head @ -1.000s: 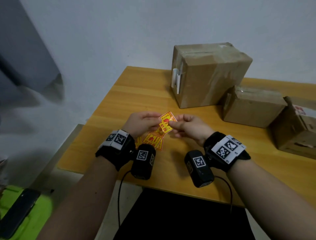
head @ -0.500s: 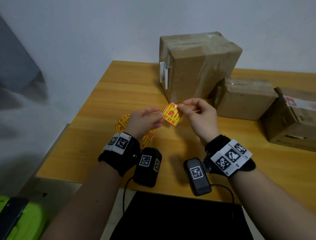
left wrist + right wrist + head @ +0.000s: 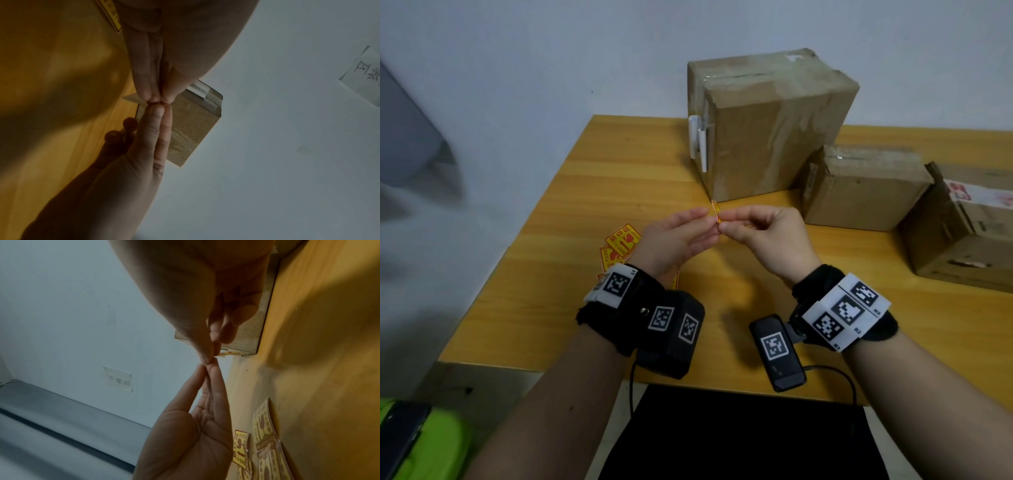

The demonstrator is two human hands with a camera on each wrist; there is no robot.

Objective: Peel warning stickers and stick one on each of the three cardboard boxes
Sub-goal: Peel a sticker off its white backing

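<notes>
3 cardboard boxes stand at the far side of the desk (image 3: 592,192): a tall box (image 3: 774,126) nearest the middle, a lower box (image 3: 859,192) touching its right side, and a third box (image 3: 962,233) at the right edge of the head view, bearing a white label with red print. 1 warning sticker (image 3: 715,209) is held in the air above the desk, in front of the tall box, seen edge-on as a thin yellow sliver. 2 hands meet on it – the left hand (image 3: 674,240) pinches it between thumb and straight fingertips, and the right hand (image 3: 767,236) pinches the other side between thumb and forefinger, its remaining fingers curled. Both grips are therefore closed on the sticker, fingertips touching across it.

A loose pile of spare stickers (image 3: 619,245) lies on the desk just left of the left wrist, partly hidden by it – their count cannot be told. A paper note (image 3: 118,379) with handwriting is stuck to the wall. A black wrist camera (image 3: 777,353) hangs under each wrist
</notes>
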